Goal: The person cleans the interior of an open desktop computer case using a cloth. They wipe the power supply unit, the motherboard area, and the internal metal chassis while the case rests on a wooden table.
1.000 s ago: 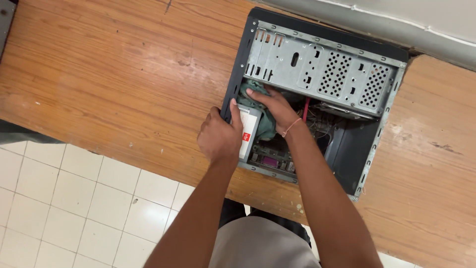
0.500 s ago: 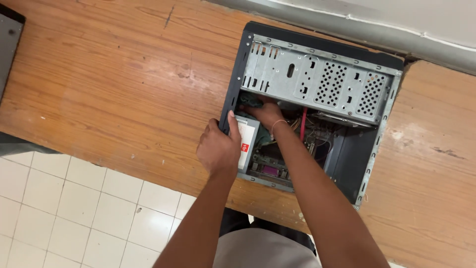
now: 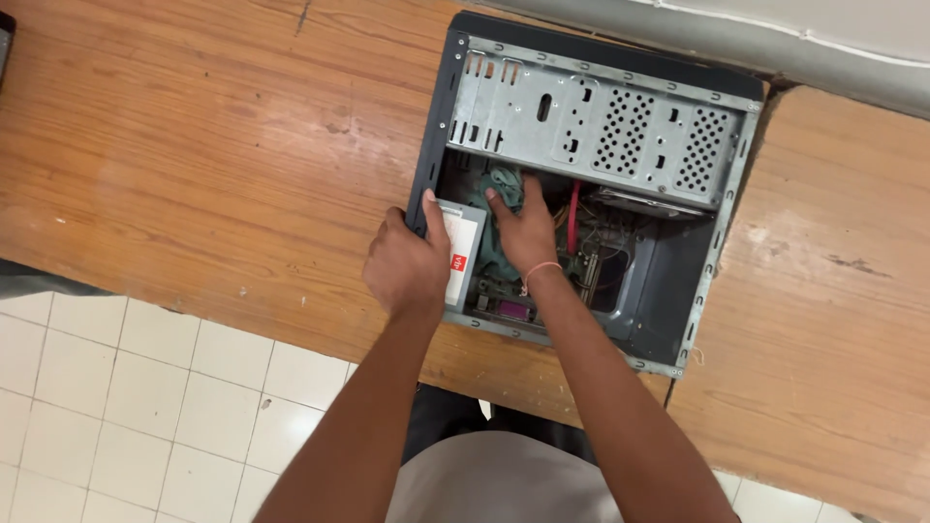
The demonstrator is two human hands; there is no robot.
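An open dark grey computer case (image 3: 722, 232) lies on its side on a wooden table (image 3: 203, 155). My left hand (image 3: 407, 266) grips the case's left edge, thumb over the rim beside a white box-shaped part (image 3: 462, 254) with a red mark. My right hand (image 3: 528, 232) is inside the case, pressing a teal cloth (image 3: 502, 184) onto the parts below the perforated metal drive cage (image 3: 601, 126). A thin pink band circles my right wrist. A red cable (image 3: 573, 211) and the circuit board (image 3: 504, 308) show beside the hand.
The table's front edge runs diagonally over a white tiled floor (image 3: 126, 387). A grey wall ledge (image 3: 736, 48) runs behind the case. A dark object's corner (image 3: 4, 39) shows at the far left edge. Bare wood lies left and right of the case.
My right hand with the cloth has shifted a little inside the case, first deeper under the drive cage, then back out. My left hand stays on the case edge. The camera view shifted slightly.
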